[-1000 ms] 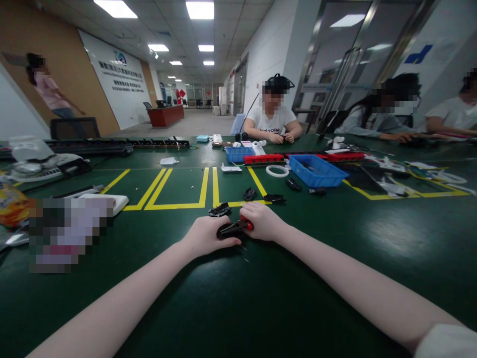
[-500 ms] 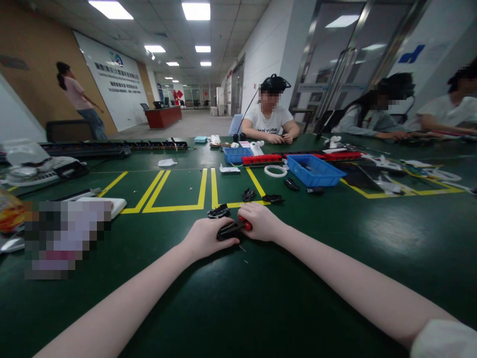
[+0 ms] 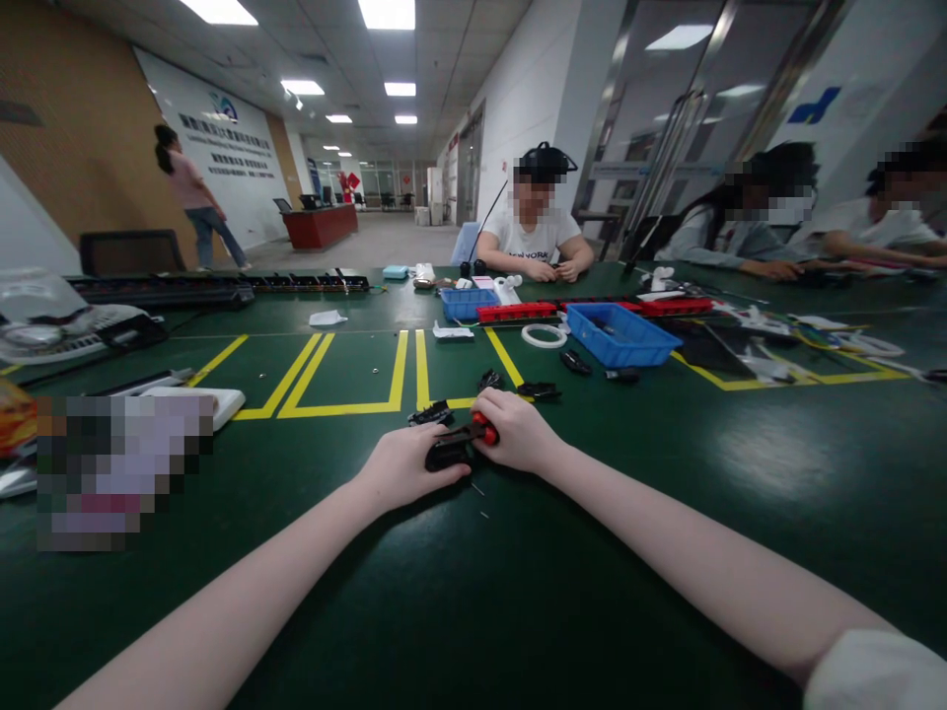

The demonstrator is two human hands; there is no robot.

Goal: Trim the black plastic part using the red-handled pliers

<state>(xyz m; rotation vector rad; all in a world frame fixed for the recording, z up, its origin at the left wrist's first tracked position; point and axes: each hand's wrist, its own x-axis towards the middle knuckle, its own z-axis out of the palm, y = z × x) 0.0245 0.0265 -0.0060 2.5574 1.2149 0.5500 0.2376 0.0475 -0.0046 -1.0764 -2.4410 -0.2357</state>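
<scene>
My left hand (image 3: 400, 467) is closed around a black plastic part (image 3: 447, 453), thumb below and fingers above. My right hand (image 3: 519, 434) grips red-handled pliers (image 3: 485, 431), whose dark jaws point left and meet the top of that part. Whether the jaws bite on it I cannot tell. Just beyond my left hand lies a black piece (image 3: 430, 412). Two more dark pieces, one crumpled-looking (image 3: 488, 380) and one flat (image 3: 540, 390), lie beyond my right hand. Thin slivers (image 3: 477, 489) rest on the green table below my hands.
A blue bin (image 3: 625, 337) stands ahead to the right, beside a white ring (image 3: 544, 336) and small black parts (image 3: 575, 362). A smaller blue bin (image 3: 468, 304) and red strips (image 3: 518, 313) sit farther back. Across the table (image 3: 473, 611) sits a co-worker (image 3: 531, 232); others sit at the right.
The pliers have turned slightly on the black part, and their jaws show more. Both hands stay in nearly the same place. In the background, a walking person has moved right.
</scene>
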